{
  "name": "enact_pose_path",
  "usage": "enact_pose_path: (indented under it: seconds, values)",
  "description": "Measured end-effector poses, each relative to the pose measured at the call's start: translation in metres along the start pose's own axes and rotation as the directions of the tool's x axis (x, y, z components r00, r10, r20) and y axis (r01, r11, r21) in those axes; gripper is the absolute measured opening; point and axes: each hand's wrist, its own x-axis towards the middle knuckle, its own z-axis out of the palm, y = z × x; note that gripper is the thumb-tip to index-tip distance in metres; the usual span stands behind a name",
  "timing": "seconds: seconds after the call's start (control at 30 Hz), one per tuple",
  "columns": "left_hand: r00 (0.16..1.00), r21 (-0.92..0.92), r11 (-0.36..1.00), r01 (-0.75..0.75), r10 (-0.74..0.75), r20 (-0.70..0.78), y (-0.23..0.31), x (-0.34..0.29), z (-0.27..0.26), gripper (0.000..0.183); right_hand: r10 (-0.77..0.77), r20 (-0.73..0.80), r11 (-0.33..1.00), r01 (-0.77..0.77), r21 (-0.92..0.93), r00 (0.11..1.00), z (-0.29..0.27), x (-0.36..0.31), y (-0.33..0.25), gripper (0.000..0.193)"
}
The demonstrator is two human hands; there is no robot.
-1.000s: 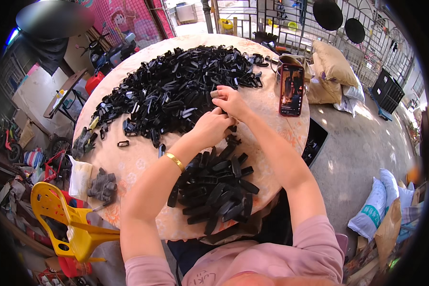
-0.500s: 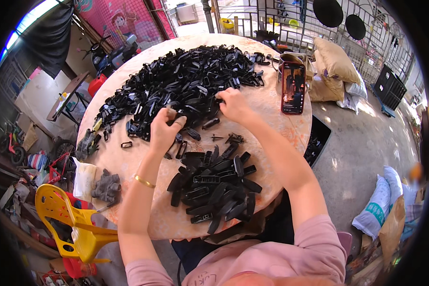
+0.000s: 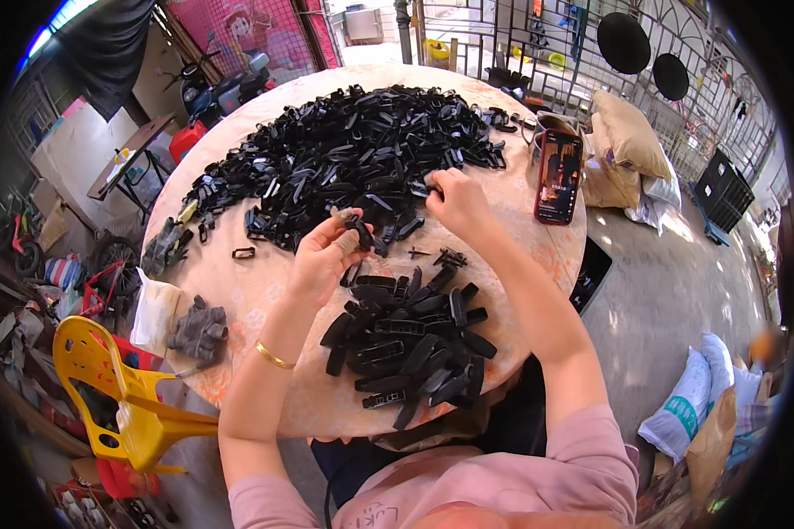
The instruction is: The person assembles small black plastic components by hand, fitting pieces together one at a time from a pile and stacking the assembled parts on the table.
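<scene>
My left hand (image 3: 328, 254) pinches a small black plastic part (image 3: 359, 233) between thumb and fingers, raised just above the near edge of a wide pile of black plastic parts (image 3: 353, 145). My right hand (image 3: 459, 203) is at the pile's right edge, its fingertips drawn together; whatever they hold, if anything, is hidden. Closer to my body lies a smaller heap of longer black parts (image 3: 415, 344), some with slotted frames. Between hands and heap, a few tiny dark pieces (image 3: 450, 257) lie loose on the round patterned table (image 3: 269, 322).
A phone (image 3: 558, 176) with a lit screen stands at the table's right edge, before a metal container (image 3: 551, 123). Dark gloves (image 3: 198, 331) and a white bag (image 3: 156, 313) lie at the left edge. A yellow chair (image 3: 137, 423) is at lower left; full sacks (image 3: 626, 141) stand right.
My left hand has lifted away from the pile with a black part in its fingers. My right hand stays by the pile's right edge. The whole view has shifted slightly.
</scene>
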Motion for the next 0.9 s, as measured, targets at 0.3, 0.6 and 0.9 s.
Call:
enact_pose_path:
  seconds: [0.3, 0.6, 0.9]
  values:
    - [0.995, 0.015, 0.999, -0.043, 0.045, -0.092, -0.001, -0.007, 0.007, 0.019, -0.359, -0.073, 0.843, 0.357, 0.402, 0.93, -0.002, -0.025, -0.08, 0.023]
    - [0.981, 0.108, 0.988, -0.112, 0.127, -0.144, 0.007, -0.009, 0.013, 0.027, -0.066, 0.055, 0.631, -0.001, 0.775, 0.996, 0.001, -0.025, -0.079, 0.027]
    - [0.974, 0.265, 0.957, -0.119, 0.164, -0.155, 0.006, -0.009, 0.011, 0.027, -0.208, 0.053, 0.779, 0.133, 0.613, 0.977, -0.005, -0.027, -0.077, 0.024]
